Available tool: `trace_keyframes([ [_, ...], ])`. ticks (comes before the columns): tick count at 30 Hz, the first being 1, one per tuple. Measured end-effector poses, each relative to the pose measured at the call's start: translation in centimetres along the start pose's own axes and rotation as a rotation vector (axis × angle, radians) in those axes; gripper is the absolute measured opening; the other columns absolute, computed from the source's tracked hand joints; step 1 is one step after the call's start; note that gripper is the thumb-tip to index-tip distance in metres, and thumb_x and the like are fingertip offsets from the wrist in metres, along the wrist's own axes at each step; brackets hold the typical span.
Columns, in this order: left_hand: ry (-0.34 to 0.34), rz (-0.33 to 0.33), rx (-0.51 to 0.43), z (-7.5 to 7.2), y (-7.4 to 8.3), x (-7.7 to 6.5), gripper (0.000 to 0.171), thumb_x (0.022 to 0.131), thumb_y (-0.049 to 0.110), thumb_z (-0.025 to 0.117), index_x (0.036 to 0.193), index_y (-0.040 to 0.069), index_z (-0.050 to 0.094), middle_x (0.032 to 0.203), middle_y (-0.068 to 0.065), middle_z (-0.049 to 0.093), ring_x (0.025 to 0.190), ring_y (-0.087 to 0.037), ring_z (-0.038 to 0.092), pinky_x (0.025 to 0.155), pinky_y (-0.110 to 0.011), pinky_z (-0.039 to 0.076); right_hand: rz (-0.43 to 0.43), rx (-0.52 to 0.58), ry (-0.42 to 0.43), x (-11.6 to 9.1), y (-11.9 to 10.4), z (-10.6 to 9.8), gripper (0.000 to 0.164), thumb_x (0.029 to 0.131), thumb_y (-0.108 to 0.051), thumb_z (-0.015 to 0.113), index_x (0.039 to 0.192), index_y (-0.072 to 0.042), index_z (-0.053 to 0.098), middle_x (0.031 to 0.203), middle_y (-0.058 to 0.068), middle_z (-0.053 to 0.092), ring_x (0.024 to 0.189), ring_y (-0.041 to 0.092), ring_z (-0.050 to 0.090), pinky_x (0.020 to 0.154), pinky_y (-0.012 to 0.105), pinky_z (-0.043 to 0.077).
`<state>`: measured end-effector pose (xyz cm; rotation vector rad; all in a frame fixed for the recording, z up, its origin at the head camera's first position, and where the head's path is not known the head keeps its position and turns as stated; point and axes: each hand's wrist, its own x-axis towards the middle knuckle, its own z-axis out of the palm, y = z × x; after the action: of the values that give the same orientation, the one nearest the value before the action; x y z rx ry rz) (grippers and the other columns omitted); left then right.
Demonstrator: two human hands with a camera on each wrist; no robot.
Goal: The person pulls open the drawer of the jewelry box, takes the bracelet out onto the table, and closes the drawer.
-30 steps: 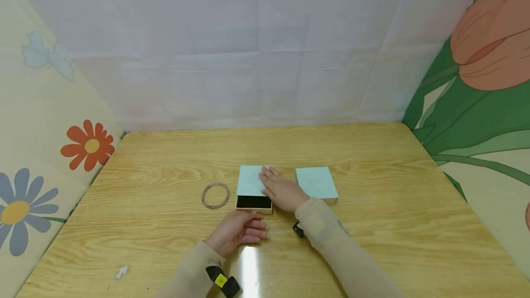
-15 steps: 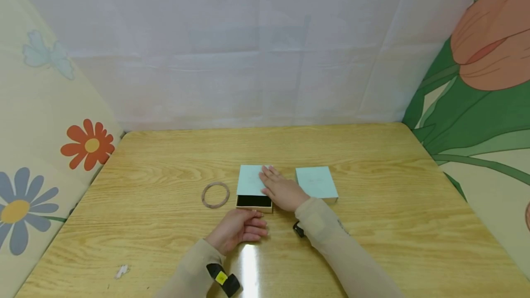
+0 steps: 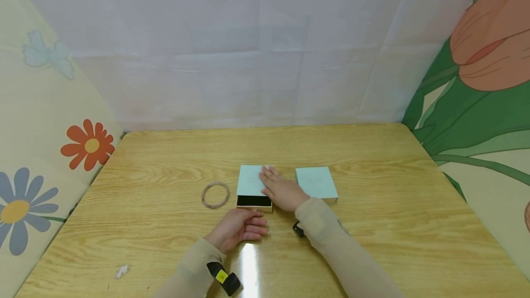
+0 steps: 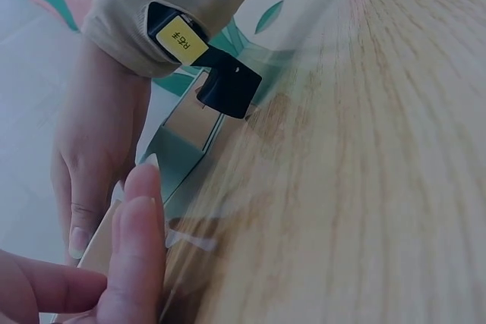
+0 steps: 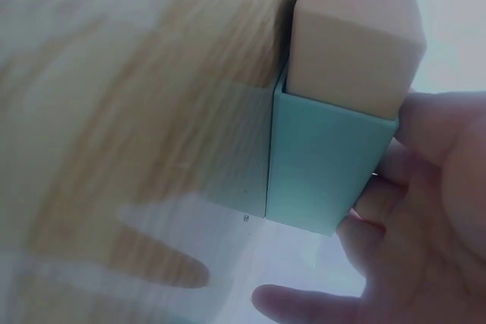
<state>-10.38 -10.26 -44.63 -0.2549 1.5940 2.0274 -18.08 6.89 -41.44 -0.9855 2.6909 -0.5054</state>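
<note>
The left hand [image 3: 238, 230], fingers loosely extended, touches the front of the tan drawer [image 3: 248, 208]; both sit slightly farther forward than a second ago, the drawer a little deeper inside its smooth mint sleeve [image 3: 250, 181]. The right hand [image 3: 285, 193], apart from the left, lies flat on the sleeve, unmoved. Black lining [image 3: 254, 200] shows at the drawer's mouth. Left of it lies a thin pinkish-brown ring [image 3: 215, 206]; right, a square mint box [image 3: 316, 183]. Beneath is the glossy, wood-grained tabletop [image 3: 385, 224].

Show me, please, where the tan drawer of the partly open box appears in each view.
Head: the tan drawer is below centre.
Left wrist: lower left, partly hidden.
Right wrist: upper right.
Shared landmark: the right hand, visible in all three views.
</note>
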Motion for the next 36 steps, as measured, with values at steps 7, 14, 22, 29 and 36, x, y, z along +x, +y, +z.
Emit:
trace_keyframes([
  [7,0.006,-0.007,-0.017,-0.02,0.14,0.01,0.026,0.104,0.009,0.037,0.113,-0.008,0.053,0.083,-0.004,0.069,0.074,-0.015,0.070,0.064,-0.025,0.057,-0.006,0.003,0.008,0.07,0.14,0.16,0.051,0.106,-0.023,0.043,0.149,0.002,0.034,0.158,0.015,0.023,0.146,0.030,0.017,0.115,0.047,0.023],
  [14,0.006,-0.013,-0.025,-0.05,0.26,0.16,0.029,0.104,0.009,0.036,0.117,-0.011,0.052,0.083,-0.004,0.069,0.073,-0.014,0.069,0.064,-0.024,0.056,-0.011,0.008,-0.002,0.01,0.15,0.08,0.051,0.106,-0.023,0.043,0.149,0.002,0.033,0.158,0.015,0.023,0.146,0.030,0.017,0.115,0.047,0.023],
  [22,0.006,-0.010,-0.036,-0.20,0.28,0.44,0.029,0.104,0.008,0.035,0.119,-0.011,0.051,0.083,-0.004,0.069,0.073,-0.013,0.069,0.064,-0.023,0.056,-0.015,0.008,0.007,-0.05,0.12,-0.05,0.051,0.105,-0.023,0.043,0.148,0.002,0.034,0.157,0.016,0.023,0.145,0.031,0.018,0.115,0.047,0.023],
  [29,-0.004,-0.001,-0.050,-0.23,0.39,0.41,0.029,0.104,0.008,0.035,0.119,-0.012,0.050,0.084,-0.004,0.069,0.075,-0.013,0.069,0.065,-0.023,0.056,-0.012,0.001,-0.004,0.04,0.20,0.01,0.052,0.106,-0.025,0.042,0.149,0.001,0.033,0.158,0.014,0.021,0.146,0.031,0.016,0.115,0.047,0.022],
  [36,0.006,-0.002,-0.058,-0.18,0.53,0.70,0.030,0.104,0.007,0.035,0.120,-0.013,0.050,0.084,-0.005,0.070,0.075,-0.014,0.069,0.065,-0.023,0.056,-0.018,0.005,-0.003,-0.03,0.13,-0.09,0.052,0.105,-0.024,0.043,0.149,0.001,0.033,0.158,0.015,0.022,0.146,0.031,0.017,0.115,0.047,0.022],
])
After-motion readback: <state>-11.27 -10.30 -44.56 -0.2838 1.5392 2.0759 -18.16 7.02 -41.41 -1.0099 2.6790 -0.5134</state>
